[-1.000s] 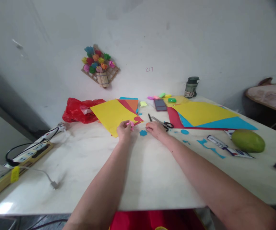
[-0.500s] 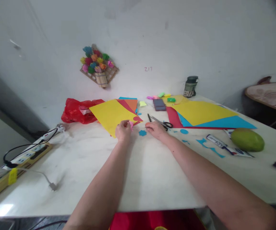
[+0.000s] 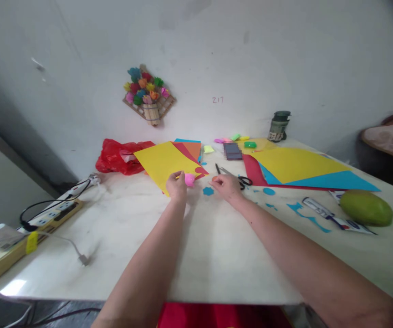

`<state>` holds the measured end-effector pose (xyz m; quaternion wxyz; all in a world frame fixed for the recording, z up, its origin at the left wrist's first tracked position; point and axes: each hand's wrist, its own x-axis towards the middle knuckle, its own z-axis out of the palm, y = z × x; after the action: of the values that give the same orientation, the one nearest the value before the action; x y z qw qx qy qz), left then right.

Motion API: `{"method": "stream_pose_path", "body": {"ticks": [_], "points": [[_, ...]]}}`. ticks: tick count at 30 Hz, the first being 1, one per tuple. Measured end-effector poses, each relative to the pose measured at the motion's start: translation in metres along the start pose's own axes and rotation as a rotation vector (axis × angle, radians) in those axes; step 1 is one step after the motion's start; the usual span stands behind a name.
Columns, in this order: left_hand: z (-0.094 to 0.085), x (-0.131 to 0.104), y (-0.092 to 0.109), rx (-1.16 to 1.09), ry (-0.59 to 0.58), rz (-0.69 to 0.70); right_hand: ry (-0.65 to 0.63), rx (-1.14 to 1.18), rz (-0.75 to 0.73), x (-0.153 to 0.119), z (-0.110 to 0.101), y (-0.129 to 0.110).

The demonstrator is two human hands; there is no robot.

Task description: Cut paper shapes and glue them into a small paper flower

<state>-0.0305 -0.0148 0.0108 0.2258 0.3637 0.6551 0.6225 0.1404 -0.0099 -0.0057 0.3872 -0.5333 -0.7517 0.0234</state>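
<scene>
My left hand [image 3: 176, 184] is closed in a pinch on a small pink paper cutout [image 3: 190, 180], rounded in outline, held just over the table. My right hand [image 3: 228, 187] is closed too, thumb and fingertips together; whatever lies between them is too small to name. A bit of orange [image 3: 215, 179] shows at its fingers. On the table between the hands lies a blue flower-shaped cutout [image 3: 208, 191]. Red round cutouts [image 3: 201, 171] rest by the corner of a yellow sheet [image 3: 165, 159] behind my left hand. Black-handled scissors [image 3: 246, 181] lie partly hidden beyond my right hand.
Coloured sheets [image 3: 298, 161] are stacked at the right, near a green fruit [image 3: 366, 207], a glue tube [image 3: 317, 207] and blue scraps [image 3: 307, 216]. A phone [image 3: 232, 151] and a bottle [image 3: 279, 126] stand farther back. At the left are a power strip [image 3: 54, 218] and a red bag [image 3: 124, 157].
The pink cutout now faces the camera more fully in my left hand. My right fingers have lifted slightly and drawn together. The whole view has shifted a little.
</scene>
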Motion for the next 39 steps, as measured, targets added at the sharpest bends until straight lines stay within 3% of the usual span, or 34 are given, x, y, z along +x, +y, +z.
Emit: {"method": "stream_pose_path", "body": {"ticks": [3, 5, 10, 15, 20, 24, 26, 32, 36, 39], "points": [[-0.007, 0.006, 0.006, -0.142, 0.083, -0.180, -0.049, -0.049, -0.123, -0.001, 0.008, -0.021], [-0.018, 0.013, 0.008, -0.215, 0.155, -0.212, -0.092, -0.054, -0.243, 0.000, 0.015, -0.039], [-0.074, 0.043, 0.002, -0.235, 0.391, -0.022, -0.246, 0.061, -0.369, 0.006, 0.041, -0.088], [-0.139, 0.063, 0.005, -0.370, 0.577, -0.007, -0.442, 0.271, -0.321, 0.012, 0.089, -0.146], [-0.183, 0.052, 0.014, -0.494, 0.628, 0.023, -0.521, 0.474, -0.283, 0.020, 0.141, -0.217], [-0.210, 0.056, 0.009, -0.514, 0.654, -0.186, -0.581, 0.624, -0.194, 0.033, 0.178, -0.271], [-0.224, 0.064, 0.006, -0.534, 0.694, -0.222, -0.581, 0.617, -0.170, 0.042, 0.195, -0.292], [-0.263, 0.072, 0.011, -0.682, 0.760, -0.108, -0.580, 0.553, -0.093, 0.067, 0.234, -0.331], [-0.278, 0.064, 0.018, -0.657, 0.748, -0.021, -0.615, 0.474, -0.006, 0.080, 0.240, -0.346], [-0.281, 0.062, 0.017, -0.685, 0.781, -0.050, -0.606, 0.408, 0.003, 0.088, 0.239, -0.352]]}}
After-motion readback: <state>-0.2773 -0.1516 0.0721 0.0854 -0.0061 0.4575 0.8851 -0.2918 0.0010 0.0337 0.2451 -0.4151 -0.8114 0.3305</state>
